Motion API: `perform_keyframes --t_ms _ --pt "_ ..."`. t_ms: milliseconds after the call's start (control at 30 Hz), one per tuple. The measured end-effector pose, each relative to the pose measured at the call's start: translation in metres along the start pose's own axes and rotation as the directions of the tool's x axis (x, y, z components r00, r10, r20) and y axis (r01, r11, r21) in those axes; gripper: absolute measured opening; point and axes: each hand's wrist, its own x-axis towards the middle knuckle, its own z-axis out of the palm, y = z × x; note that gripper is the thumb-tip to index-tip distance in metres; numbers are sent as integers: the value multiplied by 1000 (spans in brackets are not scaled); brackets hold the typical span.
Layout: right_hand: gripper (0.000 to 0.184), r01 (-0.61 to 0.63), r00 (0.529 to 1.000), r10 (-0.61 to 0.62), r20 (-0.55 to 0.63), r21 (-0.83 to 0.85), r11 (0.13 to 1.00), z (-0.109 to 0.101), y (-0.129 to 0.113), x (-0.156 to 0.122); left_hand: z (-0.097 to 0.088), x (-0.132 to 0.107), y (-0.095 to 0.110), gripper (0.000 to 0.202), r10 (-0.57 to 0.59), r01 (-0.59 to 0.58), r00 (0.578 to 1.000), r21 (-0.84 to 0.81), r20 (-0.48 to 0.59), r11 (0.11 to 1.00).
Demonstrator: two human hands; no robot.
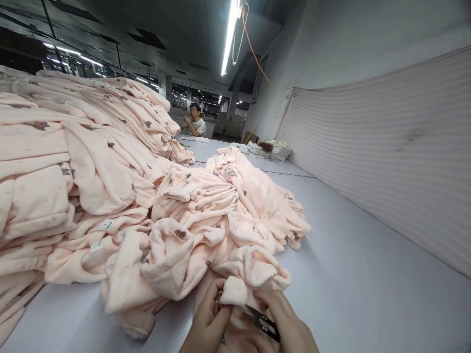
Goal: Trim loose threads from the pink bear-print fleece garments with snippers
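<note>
Head view: I had the left hand (210, 316) pinching a pink garment (235, 291), the right hand (290, 321) grasping black snips (258, 317) near its folds. Just beyond, a rumpled pink heap (200, 191) lay on the pale surface (353, 274); farther back, folded stacks (280, 151), then a person (199, 127).

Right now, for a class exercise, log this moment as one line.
left hand: pinching pink cloth | right hand: holding black snips | pink garment pile: heaped left | pale table: underneath
</note>
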Motion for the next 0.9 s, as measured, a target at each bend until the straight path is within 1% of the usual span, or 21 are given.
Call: perform_keyframes --t_ms 33,67,100,133,167,233,267,333,433,500,533,567,633,700,767,800,900 --pt "31 9 999 -10 -36 -15 1000 6 1 -1 1 -1 2 33 49 -48 999 41 -13 998" --pt "28 22 997 -23 -75 -15 1000 10 1 0 1 -2 5 34 86 -85 996 89 -1 992" --pt "27 39 993 -39 -109 0 999 13 2 3 1 -2 8 33 99 -102 995 125 28 987" --pt "25 53 990 -50 -130 23 998 13 2 8 1 -2 12 31 80 -88 995 133 65 987" --pt "23 57 988 -49 -146 47 997 12 2 13 2 -1 15 31 34 -44 995 105 98 994" --pt "17 41 988 -29 -154 73 996 8 2 23 4 2 20 35 -88 95 987 -41 136 995" --pt "16 26 990 -16 -141 72 997 6 2 28 5 3 21 37 -137 158 979 -136 153 978" --pt "14 -2 995 7 -101 54 999 2 3 34 8 6 23 38 -178 223 968 -277 178 935" --pt "16 -13 998 15 -57 34 999 -3 5 34 10 8 21 37 -199 239 969 -350 147 906" --pt "19 21 998 -20 -60 19 1000 -8 3 28 10 8 20 36 -210 239 971 -368 118 899" --pt "20 48 997 -48 -58 3 999 -10 0 24 10 8 20 35 -212 244 969 -373 125 895" --pt "19 78 996 -79 -48 -20 997 -12 -3 20 9 8 19 34 -210 251 967 -380 147 890" --pt "18 140 990 -141 -15 -84 987 -12 -9 15 7 9 19 33 -194 272 955 -402 223 875" --pt "22 171 984 -176 -11 -173 970 -8 -13 12 5 9 19 33 -179 295 939 -424 293 857" --pt "19 155 983 -174 -56 -243 957 -1 -14 13 3 10 18 32 -170 296 936 -430 307 853" --pt "19 137 984 -161 -82 -249 959 2 -13 14 2 10 17 32 -174 295 937 -420 303 858" --pt "20 91 989 -109 -104 -163 982 8 -9 17 -1 10 17 31 -205 314 927 -355 314 881"
